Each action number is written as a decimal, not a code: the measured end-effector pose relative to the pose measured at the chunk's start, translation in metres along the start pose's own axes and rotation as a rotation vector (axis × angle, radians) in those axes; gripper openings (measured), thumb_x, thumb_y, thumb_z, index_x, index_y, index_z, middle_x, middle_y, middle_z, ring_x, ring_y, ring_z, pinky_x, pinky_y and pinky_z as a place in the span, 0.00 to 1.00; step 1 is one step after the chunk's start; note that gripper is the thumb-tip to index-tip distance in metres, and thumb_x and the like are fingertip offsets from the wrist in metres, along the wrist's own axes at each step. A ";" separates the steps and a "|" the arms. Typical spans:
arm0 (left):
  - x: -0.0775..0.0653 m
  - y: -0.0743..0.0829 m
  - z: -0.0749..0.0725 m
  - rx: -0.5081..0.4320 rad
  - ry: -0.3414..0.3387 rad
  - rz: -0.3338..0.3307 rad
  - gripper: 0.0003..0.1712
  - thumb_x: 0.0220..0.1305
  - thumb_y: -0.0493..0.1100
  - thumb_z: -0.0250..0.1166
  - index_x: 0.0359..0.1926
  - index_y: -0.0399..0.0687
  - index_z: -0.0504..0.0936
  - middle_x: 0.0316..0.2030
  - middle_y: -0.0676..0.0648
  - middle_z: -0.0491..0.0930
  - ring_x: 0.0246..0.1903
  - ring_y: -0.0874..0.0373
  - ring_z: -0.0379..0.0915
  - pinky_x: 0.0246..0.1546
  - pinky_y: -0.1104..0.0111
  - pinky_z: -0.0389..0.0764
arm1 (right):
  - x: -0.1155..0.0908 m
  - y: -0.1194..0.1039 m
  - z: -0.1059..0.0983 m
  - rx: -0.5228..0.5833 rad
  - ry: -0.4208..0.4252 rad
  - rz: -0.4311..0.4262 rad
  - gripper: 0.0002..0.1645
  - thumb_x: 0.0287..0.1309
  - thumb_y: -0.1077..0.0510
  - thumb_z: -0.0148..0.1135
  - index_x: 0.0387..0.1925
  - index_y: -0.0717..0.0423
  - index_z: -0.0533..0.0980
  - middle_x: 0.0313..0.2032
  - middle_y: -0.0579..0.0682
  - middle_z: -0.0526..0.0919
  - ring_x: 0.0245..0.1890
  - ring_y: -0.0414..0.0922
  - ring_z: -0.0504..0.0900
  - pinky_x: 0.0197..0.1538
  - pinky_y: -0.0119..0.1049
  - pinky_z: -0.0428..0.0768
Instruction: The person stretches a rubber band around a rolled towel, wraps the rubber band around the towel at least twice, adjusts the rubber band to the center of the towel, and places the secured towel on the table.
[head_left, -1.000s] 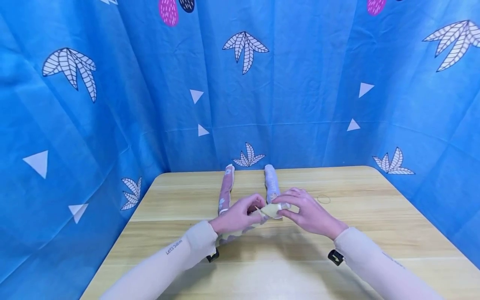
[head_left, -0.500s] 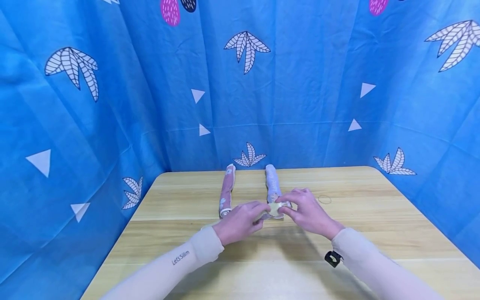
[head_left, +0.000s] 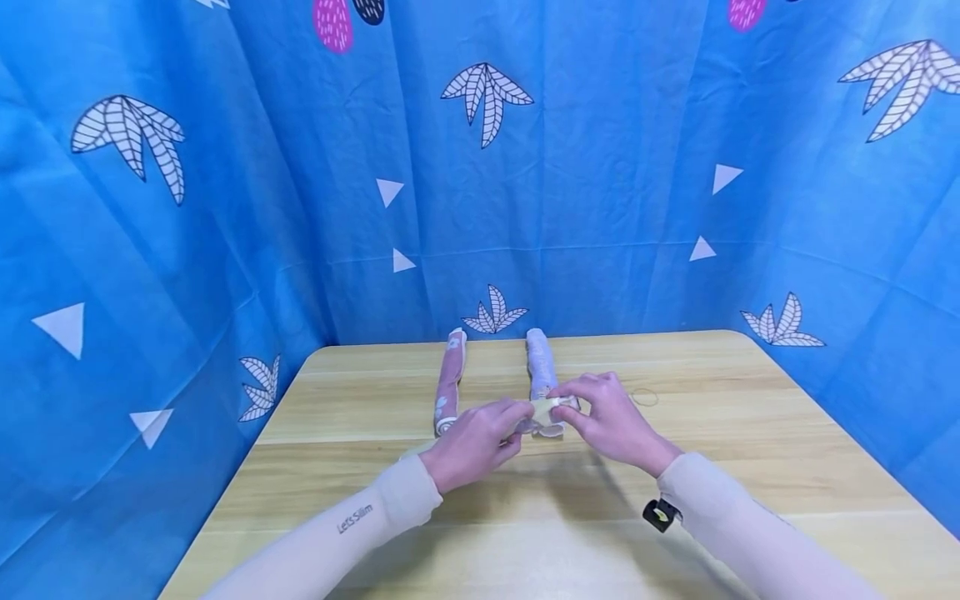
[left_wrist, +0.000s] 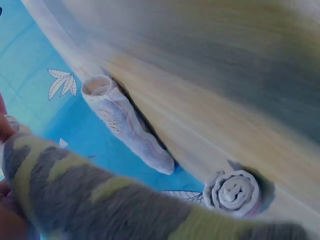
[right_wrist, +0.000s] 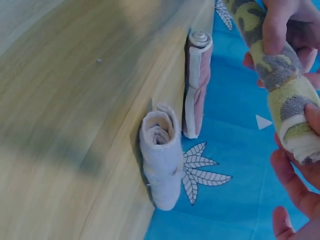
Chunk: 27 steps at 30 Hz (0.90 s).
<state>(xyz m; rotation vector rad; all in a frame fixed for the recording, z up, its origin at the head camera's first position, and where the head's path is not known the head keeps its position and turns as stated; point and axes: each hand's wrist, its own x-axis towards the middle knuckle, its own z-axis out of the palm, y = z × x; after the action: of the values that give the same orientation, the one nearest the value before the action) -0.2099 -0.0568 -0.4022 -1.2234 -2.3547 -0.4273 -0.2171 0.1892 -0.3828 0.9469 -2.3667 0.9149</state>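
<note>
A rolled towel [right_wrist: 287, 75] with a grey and yellow-green camouflage pattern is held between both hands above the table. My left hand [head_left: 480, 442] grips the roll, its knuckles turned up in the head view. At the other end, my right hand [head_left: 611, 421] pinches the towel's pale edge [head_left: 546, 410] between thumb and fingers. The left wrist view has the patterned roll [left_wrist: 110, 200] stretching across its lower part. Beyond the hands lies a lavender rolled towel [head_left: 542, 362], its near end partly overlapped by the held one. Left of it is a pink rolled towel [head_left: 452, 375].
The wooden table [head_left: 360, 483] has rounded far corners. A thin ring-shaped band [head_left: 644, 397] lies right of my right hand. Blue patterned curtain [head_left: 600, 167] surrounds the table at the back and sides. A black strap piece [head_left: 659, 516] hangs at my right wrist.
My left hand has rolled over so its back faces up, and now covers more of the camouflage towel. The right hand keeps its pinch at nearly the same spot. Both other rolls lie still.
</note>
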 end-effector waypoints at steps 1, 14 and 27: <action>0.000 0.000 0.000 0.003 -0.005 0.001 0.22 0.61 0.37 0.70 0.54 0.52 0.75 0.40 0.55 0.82 0.31 0.67 0.75 0.36 0.81 0.78 | 0.000 0.000 0.000 -0.008 0.003 0.001 0.11 0.54 0.56 0.75 0.41 0.47 0.86 0.39 0.41 0.90 0.42 0.41 0.85 0.52 0.45 0.67; 0.001 0.002 0.004 0.071 -0.089 -0.012 0.09 0.60 0.40 0.71 0.40 0.52 0.80 0.35 0.54 0.79 0.29 0.67 0.73 0.32 0.83 0.75 | -0.005 -0.002 0.010 -0.042 0.003 0.052 0.09 0.53 0.57 0.75 0.38 0.47 0.87 0.36 0.41 0.90 0.37 0.38 0.82 0.54 0.47 0.65; 0.001 -0.011 -0.009 -0.504 -0.231 -0.264 0.10 0.64 0.37 0.63 0.38 0.58 0.73 0.29 0.57 0.73 0.27 0.65 0.67 0.28 0.76 0.69 | -0.005 0.006 0.001 0.294 -0.198 0.266 0.15 0.66 0.51 0.64 0.51 0.51 0.84 0.49 0.48 0.88 0.42 0.44 0.85 0.50 0.47 0.82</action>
<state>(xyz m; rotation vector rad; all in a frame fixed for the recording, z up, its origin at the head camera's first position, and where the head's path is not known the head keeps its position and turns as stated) -0.2169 -0.0663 -0.3948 -1.2201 -2.7195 -1.0708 -0.2180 0.1941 -0.3886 0.8750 -2.6185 1.3579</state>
